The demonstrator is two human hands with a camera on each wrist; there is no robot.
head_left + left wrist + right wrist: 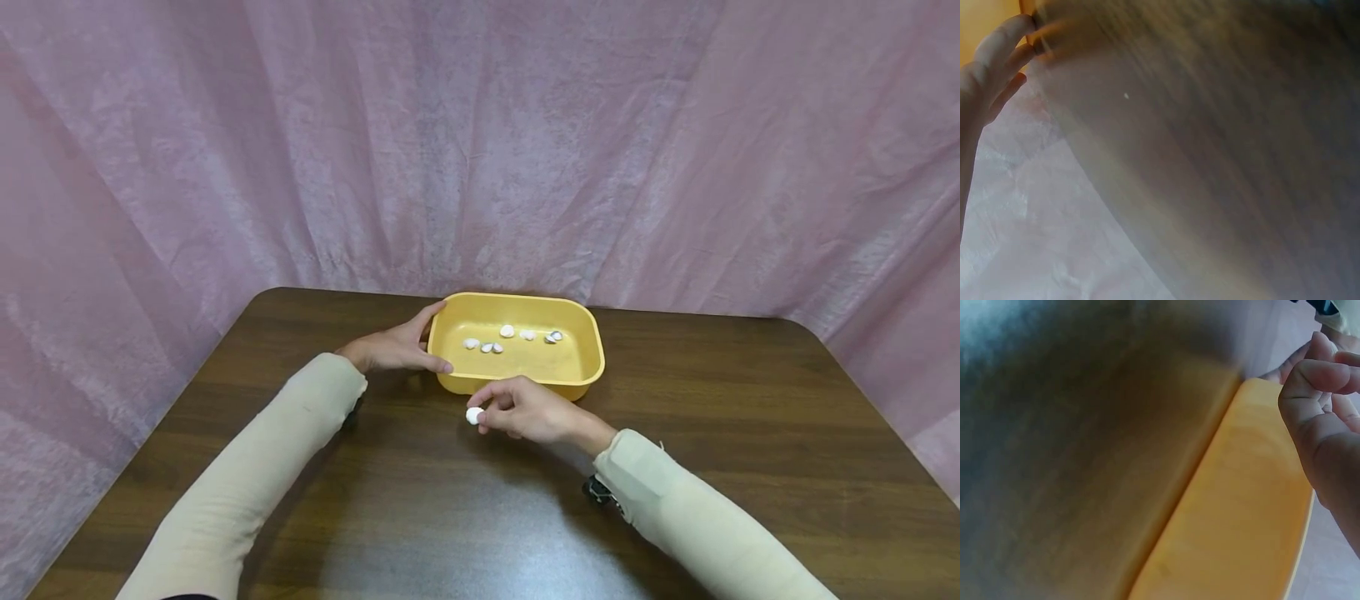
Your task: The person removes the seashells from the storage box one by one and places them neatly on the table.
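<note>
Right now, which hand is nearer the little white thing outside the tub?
Right. The right hand pinches the white thing; the left hand, farther left, grips the yellow tub.

The head camera looked forward and down over both arms, far enough back, I could see, to take in much of the worktop point(750, 408), the whole yellow tub point(525, 362) and the pink curtain point(465, 150) beyond. The left wrist camera looked aslant from close by, the left grip point(401, 347) at its upper left; the right wrist camera faced the tub's outer side up close, sharing tub and left grip with the head view.
</note>
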